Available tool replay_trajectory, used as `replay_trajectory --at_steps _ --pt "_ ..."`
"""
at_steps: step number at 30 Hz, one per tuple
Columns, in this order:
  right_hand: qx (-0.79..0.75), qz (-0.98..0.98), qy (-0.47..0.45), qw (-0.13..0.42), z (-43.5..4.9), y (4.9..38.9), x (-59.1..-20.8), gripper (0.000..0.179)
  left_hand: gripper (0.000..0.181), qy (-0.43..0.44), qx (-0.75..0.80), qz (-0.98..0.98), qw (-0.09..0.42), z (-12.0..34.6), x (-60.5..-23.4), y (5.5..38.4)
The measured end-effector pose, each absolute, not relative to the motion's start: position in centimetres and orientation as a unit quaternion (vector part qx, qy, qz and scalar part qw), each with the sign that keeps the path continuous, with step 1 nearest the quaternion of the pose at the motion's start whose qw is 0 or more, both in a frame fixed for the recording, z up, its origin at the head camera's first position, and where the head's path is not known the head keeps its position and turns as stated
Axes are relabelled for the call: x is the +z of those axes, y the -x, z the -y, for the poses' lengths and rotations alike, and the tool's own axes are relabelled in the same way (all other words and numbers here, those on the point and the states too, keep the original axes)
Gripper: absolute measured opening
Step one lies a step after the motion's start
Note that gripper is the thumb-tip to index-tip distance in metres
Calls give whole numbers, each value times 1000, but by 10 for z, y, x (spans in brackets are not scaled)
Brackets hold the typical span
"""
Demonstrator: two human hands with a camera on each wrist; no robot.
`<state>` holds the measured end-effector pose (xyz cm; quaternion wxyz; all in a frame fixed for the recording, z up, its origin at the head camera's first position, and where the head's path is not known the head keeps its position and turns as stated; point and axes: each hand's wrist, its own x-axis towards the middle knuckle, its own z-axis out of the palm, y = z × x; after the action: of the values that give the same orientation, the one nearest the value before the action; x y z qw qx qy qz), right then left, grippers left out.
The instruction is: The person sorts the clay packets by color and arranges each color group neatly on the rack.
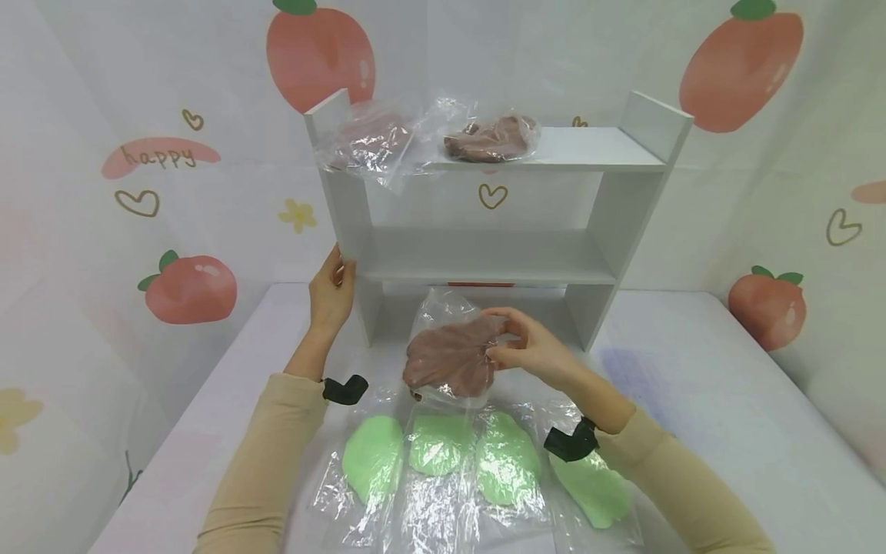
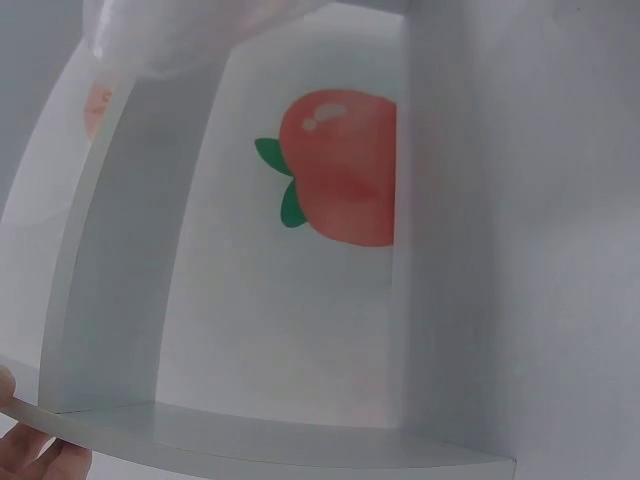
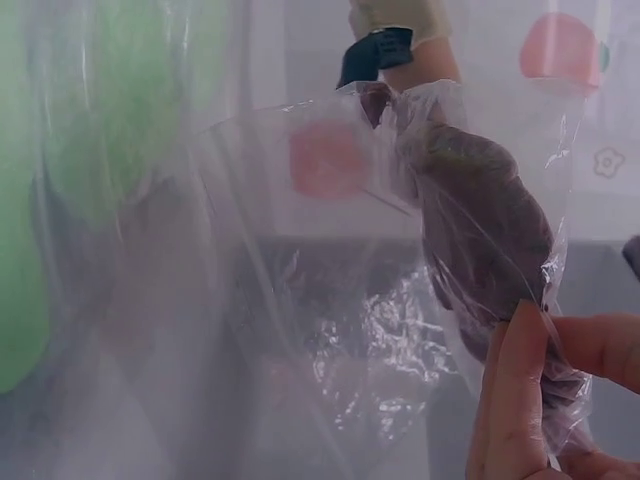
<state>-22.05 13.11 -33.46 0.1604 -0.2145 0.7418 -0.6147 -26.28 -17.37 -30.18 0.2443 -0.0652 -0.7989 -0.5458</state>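
Observation:
My right hand [image 1: 536, 350] pinches a clear plastic bag [image 1: 446, 308] holding a flattened brown, dough-like lump [image 1: 450, 358]. It hangs in front of the lower part of a white shelf unit [image 1: 491, 269]. In the right wrist view, the thumb and fingers [image 3: 515, 390] squeeze one side of the bag, and the brown lump [image 3: 485, 220] shows through the creased plastic. My left hand [image 1: 332, 296] grips the unit's left side panel, around the middle board's height. In the left wrist view, fingertips [image 2: 45, 458] and thumb lie on opposite sides of that panel's edge [image 2: 200, 455].
Two more clear bags of brown lumps, a left one [image 1: 374, 142] and a middle one [image 1: 491, 138], lie on the top board. Several bags with light green lumps [image 1: 439, 446] lie in a row on the table [image 1: 692, 400] at the front. A fruit-patterned cloth [image 1: 228, 215] hangs behind.

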Motion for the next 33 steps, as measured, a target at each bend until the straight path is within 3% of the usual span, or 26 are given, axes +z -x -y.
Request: replay_trajectory --at_steps 20,33 --pt "-624 -737 231 115 -161 212 -316 57 47 63 -546 798 250 187 -327 288" --pt "-639 -720 263 65 -190 203 -290 47 47 58 -554 799 229 172 -300 259"
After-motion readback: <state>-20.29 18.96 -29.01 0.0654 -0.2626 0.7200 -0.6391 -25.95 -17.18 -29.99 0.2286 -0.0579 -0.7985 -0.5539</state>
